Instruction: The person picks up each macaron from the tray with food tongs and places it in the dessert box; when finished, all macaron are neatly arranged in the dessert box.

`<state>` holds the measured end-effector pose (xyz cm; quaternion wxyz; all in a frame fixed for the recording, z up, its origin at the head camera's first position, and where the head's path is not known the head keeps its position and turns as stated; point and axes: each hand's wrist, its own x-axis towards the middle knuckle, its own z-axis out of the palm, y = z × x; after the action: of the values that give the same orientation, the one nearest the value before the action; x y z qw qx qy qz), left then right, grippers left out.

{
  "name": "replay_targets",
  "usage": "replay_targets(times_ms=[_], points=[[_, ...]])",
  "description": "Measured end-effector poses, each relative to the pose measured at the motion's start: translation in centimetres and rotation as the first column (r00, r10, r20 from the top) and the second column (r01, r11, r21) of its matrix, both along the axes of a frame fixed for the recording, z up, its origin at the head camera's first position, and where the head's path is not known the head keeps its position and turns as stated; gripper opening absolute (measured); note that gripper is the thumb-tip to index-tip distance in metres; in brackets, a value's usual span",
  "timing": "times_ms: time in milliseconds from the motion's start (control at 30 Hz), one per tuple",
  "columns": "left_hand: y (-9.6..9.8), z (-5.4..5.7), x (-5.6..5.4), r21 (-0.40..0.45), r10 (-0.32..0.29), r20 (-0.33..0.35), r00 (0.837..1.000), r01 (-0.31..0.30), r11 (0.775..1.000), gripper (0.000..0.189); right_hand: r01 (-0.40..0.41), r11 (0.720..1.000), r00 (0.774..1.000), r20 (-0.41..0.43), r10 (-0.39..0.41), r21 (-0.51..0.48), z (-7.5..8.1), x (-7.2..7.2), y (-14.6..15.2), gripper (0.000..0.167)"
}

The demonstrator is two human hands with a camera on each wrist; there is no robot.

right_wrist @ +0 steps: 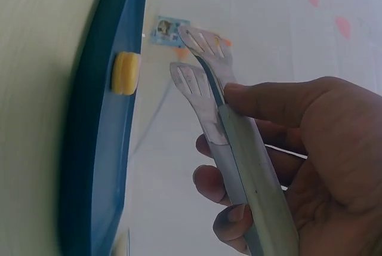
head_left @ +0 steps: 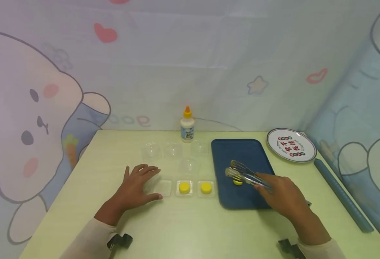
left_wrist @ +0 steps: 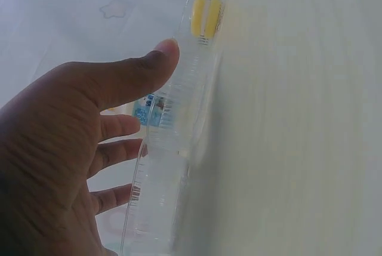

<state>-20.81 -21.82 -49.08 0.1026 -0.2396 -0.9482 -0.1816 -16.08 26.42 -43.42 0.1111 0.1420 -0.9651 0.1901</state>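
My right hand (head_left: pixel 284 196) grips metal tongs (right_wrist: pixel 250 166) with slotted ends, their two arms a little apart. The tongs hang over a blue tray (head_left: pixel 241 149), above a yellow macaron (right_wrist: pixel 125 73) lying on it. Nothing sits between the tong tips. On the left, my left hand (head_left: pixel 134 189) hovers with fingers spread, thumb and fingertips beside a clear plastic box base (head_left: pixel 164 188). To its right, two more clear bases each hold a yellow macaron, the nearer macaron (head_left: pixel 184 187) and the farther macaron (head_left: pixel 206 187).
Several clear lids, one lid (head_left: pixel 190 166) nearest the bases, lie behind the row. A glue-style bottle (head_left: pixel 187 129) with an orange tip stands at the back edge. Right of the tray are a white plate (head_left: pixel 290 144) with red lettering and a long blue-grey bar (head_left: pixel 343 196).
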Motion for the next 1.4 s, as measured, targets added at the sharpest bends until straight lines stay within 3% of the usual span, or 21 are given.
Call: replay_targets(times_ms=[167,467,767,1400], points=[[-0.3,-0.2,0.0,0.016,0.006,0.003,1.000,-0.006,1.000,0.084,0.020,1.000,1.000,-0.018,-0.020,0.005,-0.2,0.1,0.4,0.041],[-0.3,-0.5,-0.2,0.033,-0.001,0.018,1.000,0.000,0.999,0.083,0.067,0.993,0.997,-0.033,-0.065,0.096,-0.2,-0.1,1.4,0.042],[-0.3,-0.5,0.1,0.038,0.000,0.027,1.000,-0.001,0.999,0.081,0.080,0.989,0.995,0.043,-0.086,0.128,-0.5,0.0,1.8,0.042],[0.1,-0.5,0.0,0.030,-0.011,0.020,1.000,0.011,0.999,0.077,0.072,0.985,0.989,0.114,-0.090,0.155,-1.1,-0.3,2.1,0.042]])
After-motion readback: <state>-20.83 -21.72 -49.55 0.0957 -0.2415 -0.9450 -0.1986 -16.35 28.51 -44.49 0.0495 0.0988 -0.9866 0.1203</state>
